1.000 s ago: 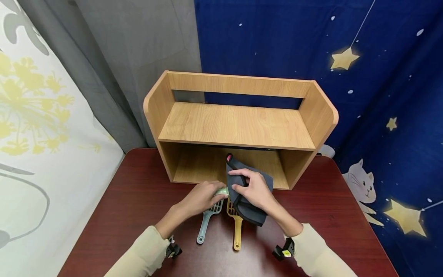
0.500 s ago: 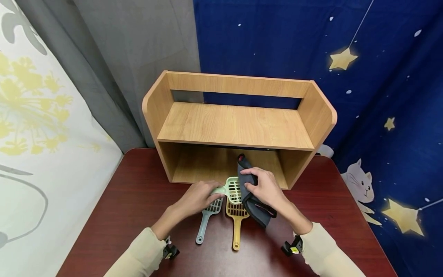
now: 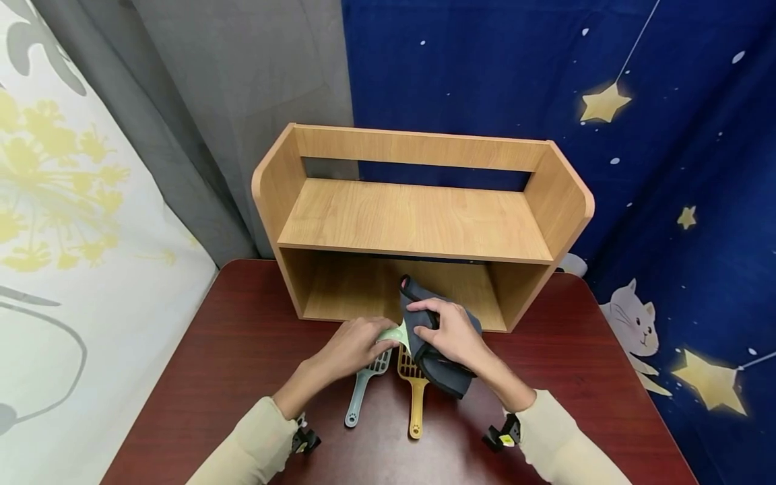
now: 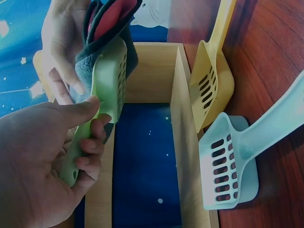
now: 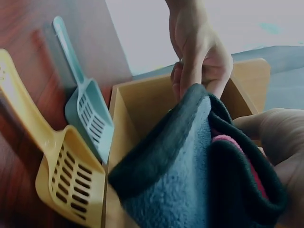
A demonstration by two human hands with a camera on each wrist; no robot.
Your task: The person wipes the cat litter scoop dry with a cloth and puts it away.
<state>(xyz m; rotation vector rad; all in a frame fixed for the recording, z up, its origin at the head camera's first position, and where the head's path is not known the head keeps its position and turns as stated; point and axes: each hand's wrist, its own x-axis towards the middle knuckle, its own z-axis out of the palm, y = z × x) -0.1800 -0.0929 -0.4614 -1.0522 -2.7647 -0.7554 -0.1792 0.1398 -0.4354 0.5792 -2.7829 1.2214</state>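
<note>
Light-green plastic slotted scoop (image 4: pixel 109 88): held up off the table in front of the shelf's lower bay, handle in the left hand (image 3: pixel 358 345), thumb on one side, fingers curled round the other. Slotted head is up against a dark grey fleecy cloth (image 3: pixel 439 369) with black edging and a pinkish-red face showing in the folds; from the head view the cloth covers most of that end. Right hand (image 3: pixel 451 331) is gripping the cloth, folded, thumb and fingers pinching it.

Just below on the table: yellow plastic slotted scoop (image 3: pixel 415 389) and pale-blue plastic slotted scoop (image 3: pixel 362 385), side by side, handles toward the person, heads near the shelf's front edge. Neither is in a hand.

Behind: light wood-grain two-tier shelf (image 3: pixel 415 215) standing on the dark red wood-grain table (image 3: pixel 230 377). Cream sleeves (image 3: pixel 251 438) on both arms, black camera unit (image 3: pixel 306 439) at each wrist.

Backdrop: plain grey curtain (image 3: pixel 242 67), navy fabric with stars and a cat (image 3: pixel 461 67), white fabric with yellow floral print (image 3: pixel 73 236) at left.
</note>
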